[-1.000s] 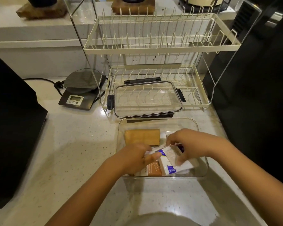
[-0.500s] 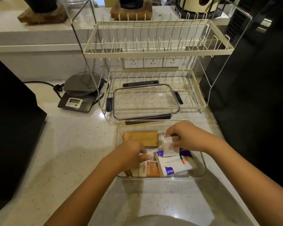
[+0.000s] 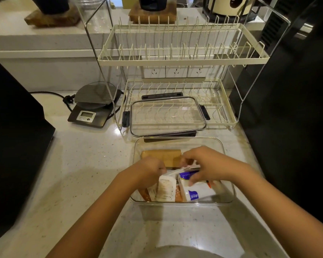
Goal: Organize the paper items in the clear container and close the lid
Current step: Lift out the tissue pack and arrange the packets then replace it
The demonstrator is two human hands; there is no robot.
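A clear rectangular container (image 3: 177, 140) stands open on the counter in front of me. Inside lie a tan paper pack (image 3: 160, 155) at the back, a cream packet (image 3: 165, 189) standing on end, an orange packet (image 3: 178, 197) and a white tissue pack with a blue label (image 3: 198, 192). Both hands are inside the container. My left hand (image 3: 147, 172) and my right hand (image 3: 207, 166) pinch a thin white packet (image 3: 177, 171) between them, above the other packs. The clear lid with dark clips (image 3: 168, 116) rests on the lower shelf of the dish rack behind.
A two-tier cream wire dish rack (image 3: 183, 58) stands right behind the container. A digital kitchen scale (image 3: 93, 110) with a cord sits to its left. Tall black appliances flank the counter at left (image 3: 13, 146) and right (image 3: 287, 127). Wall sockets are behind the rack.
Both hands have shifted slightly back in the container with the thin white packet. The cream packet now stands on end at the front, and the tissue pack lies flatter.
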